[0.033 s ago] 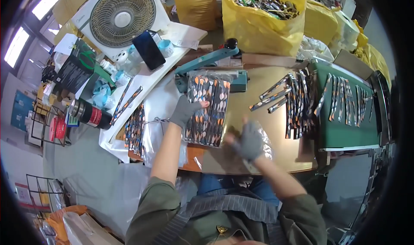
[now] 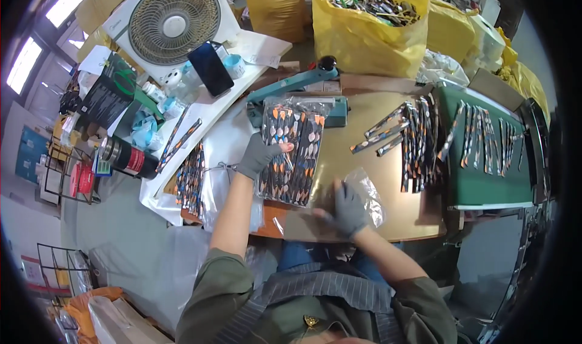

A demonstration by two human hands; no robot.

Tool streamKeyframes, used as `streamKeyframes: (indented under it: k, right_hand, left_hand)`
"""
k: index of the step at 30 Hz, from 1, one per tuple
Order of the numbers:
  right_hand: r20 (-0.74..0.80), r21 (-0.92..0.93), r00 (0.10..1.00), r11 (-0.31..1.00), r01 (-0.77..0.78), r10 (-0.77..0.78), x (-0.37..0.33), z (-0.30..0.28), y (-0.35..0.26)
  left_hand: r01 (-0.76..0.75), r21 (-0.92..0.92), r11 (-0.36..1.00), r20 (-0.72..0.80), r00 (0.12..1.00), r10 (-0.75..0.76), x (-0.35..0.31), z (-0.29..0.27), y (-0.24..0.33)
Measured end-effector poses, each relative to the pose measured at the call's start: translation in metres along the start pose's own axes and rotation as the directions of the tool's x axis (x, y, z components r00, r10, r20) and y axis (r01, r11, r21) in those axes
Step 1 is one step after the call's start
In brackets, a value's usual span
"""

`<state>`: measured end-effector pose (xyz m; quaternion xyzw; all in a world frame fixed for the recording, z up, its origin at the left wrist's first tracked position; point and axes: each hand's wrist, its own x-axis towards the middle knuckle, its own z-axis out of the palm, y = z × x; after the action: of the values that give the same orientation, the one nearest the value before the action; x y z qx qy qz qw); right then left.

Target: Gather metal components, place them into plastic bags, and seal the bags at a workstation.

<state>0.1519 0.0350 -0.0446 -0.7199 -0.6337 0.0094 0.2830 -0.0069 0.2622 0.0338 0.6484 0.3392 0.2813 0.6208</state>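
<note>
From where I stand, the clear plastic pack (image 2: 306, 156) lies flat on the table, filled with dark slim sticks patterned in orange, white and blue, set side by side. Its top end, loose and crinkled, reaches up against a teal long-armed device (image 2: 291, 84) with a black knob. The person's left hand (image 2: 259, 155), in a grey fingerless glove, rests on the pack's left edge, thumb stretched across the top; I can't tell whether the fingers curl beneath it. The right hand (image 2: 350, 209), gloved the same way, is loosely open with the thumb out to the side, and I see nothing in it. It is near the pack's lower right corner, just beside a crumpled clear bag (image 2: 370, 193) on the gold tabletop (image 2: 354, 110).

Farther right there's a heap of similar sticks (image 2: 419, 150), some askew, and past it a green board (image 2: 485, 192) bearing more of them in loose rows. To the left, a white table (image 2: 245, 95) carries a dark phone (image 2: 210, 69), propped up, and a big round fan (image 2: 174, 26). Behind the device stands a yellow sack (image 2: 370, 50), its mouth gaping over a jumble of thin pieces
</note>
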Motion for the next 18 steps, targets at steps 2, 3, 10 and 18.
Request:
streamKeyframes:
  k: [2,3,10,18]
  right_hand:
    - [0.033,-0.001,0.986,0.986,0.164,-0.164,-0.038,-0.003,-0.003]
    - [0.036,-0.003,0.986,0.986,0.166,-0.166,-0.044,-0.003,0.0]
    - [-0.079,0.723,0.884,0.637,-0.267,0.461,-0.009,-0.072,0.006]
    - [-0.037,0.948,0.889,0.298,-0.114,0.457,-0.02,-0.132,-0.004]
  left_hand:
    - [-0.032,0.005,0.999,0.034,0.999,0.032,-0.018,0.003,0.016]
    - [-0.062,0.048,0.997,0.019,0.998,0.062,-0.024,0.006,0.021]
    - [-0.096,0.74,0.666,-0.231,0.893,0.386,-0.052,-0.01,-0.018]
    - [0.041,0.084,0.996,0.391,0.918,-0.07,-0.107,0.124,-0.003]
